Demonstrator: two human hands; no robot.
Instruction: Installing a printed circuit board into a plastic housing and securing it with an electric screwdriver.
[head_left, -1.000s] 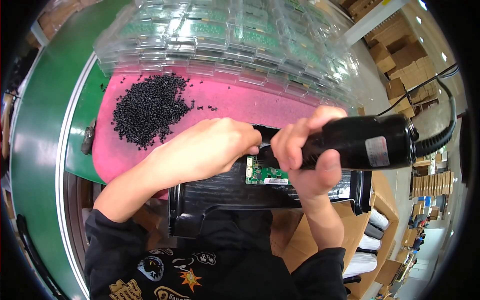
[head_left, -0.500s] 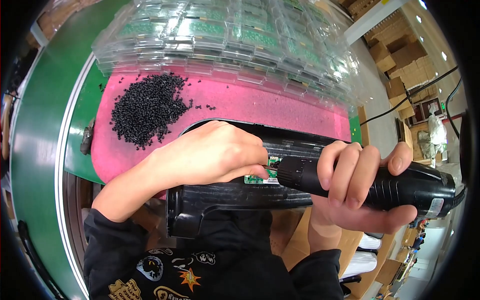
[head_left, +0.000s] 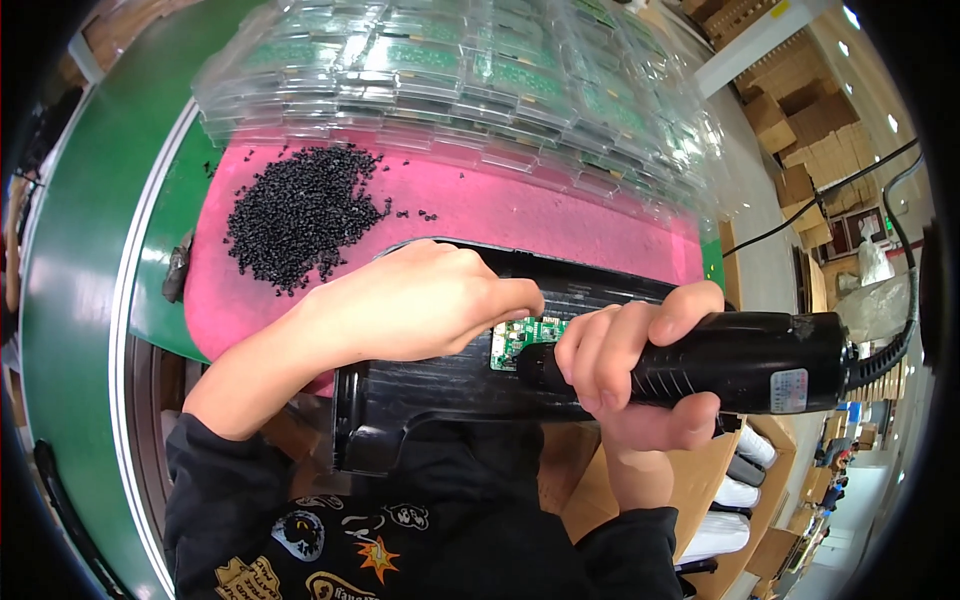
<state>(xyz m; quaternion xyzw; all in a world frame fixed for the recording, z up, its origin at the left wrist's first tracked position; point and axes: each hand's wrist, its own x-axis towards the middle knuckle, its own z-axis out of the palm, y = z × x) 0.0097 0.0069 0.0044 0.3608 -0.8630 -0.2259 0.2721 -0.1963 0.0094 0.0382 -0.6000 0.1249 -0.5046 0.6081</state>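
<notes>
My right hand (head_left: 625,360) is wrapped round a black electric screwdriver (head_left: 765,360), lying almost level with its cable end to the right. The driver's front end is over the lower part of a small green circuit board (head_left: 540,330); its bit is hidden. The board sits inside a long black plastic housing (head_left: 450,395) in front of me. From the left, my left hand (head_left: 430,300) reaches over the housing, fingers curled together at the board's upper left edge. Whatever those fingertips pinch, if anything, is too small to make out.
A heap of small black screws (head_left: 300,215) lies on the pink mat (head_left: 480,205), with a few strays beside it. Behind stand stacked clear plastic trays (head_left: 450,90) holding green boards. The driver's black cable (head_left: 910,300) runs up at right. Cardboard boxes (head_left: 765,120) stand farther off.
The screwdriver has moved left and slightly down, its front end now over the board's lower part. My left fingertips have lifted away from the driver's tip toward the board's upper edge.
</notes>
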